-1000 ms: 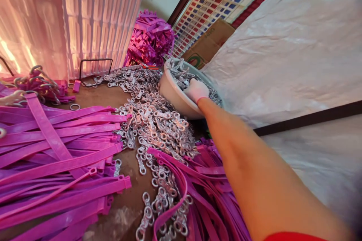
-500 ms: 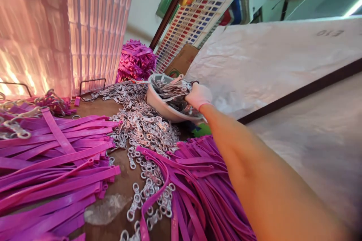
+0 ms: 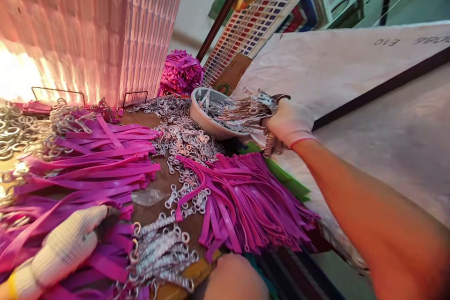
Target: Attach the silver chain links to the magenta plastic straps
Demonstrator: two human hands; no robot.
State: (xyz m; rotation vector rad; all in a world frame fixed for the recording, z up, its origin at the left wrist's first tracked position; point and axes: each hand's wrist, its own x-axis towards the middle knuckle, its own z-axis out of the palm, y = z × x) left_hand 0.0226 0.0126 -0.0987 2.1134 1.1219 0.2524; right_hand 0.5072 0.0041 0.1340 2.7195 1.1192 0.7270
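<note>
My right hand [image 3: 290, 124], in a pale glove with dark fingertips, is closed round a bundle of thin metal pieces [image 3: 249, 108]. The bundle's far end hangs over the rim of a pale bowl [image 3: 207, 124] that holds more metal pieces. Some brownish links [image 3: 272, 145] dangle below this hand. At the lower left, my left hand [image 3: 68, 246], in a knitted white glove, lies over pink straps [image 3: 101, 164]. Its thumb side reaches out to the right; the dark fingertips are partly lost among the straps, and I see nothing held.
Loose silver links [image 3: 190, 143] spread between the strap piles. A second fan of pink straps [image 3: 253, 201] lies at the right, and twisted metal pieces [image 3: 161, 253] near the front. Translucent ribbed panels [image 3: 151, 33] stand behind; a large white sack [image 3: 351, 75] fills the right side.
My right hand has drawn back from the bowl to the right, bringing the metal bundle partly out. My left hand has come into view at lower left. The view has shifted.
</note>
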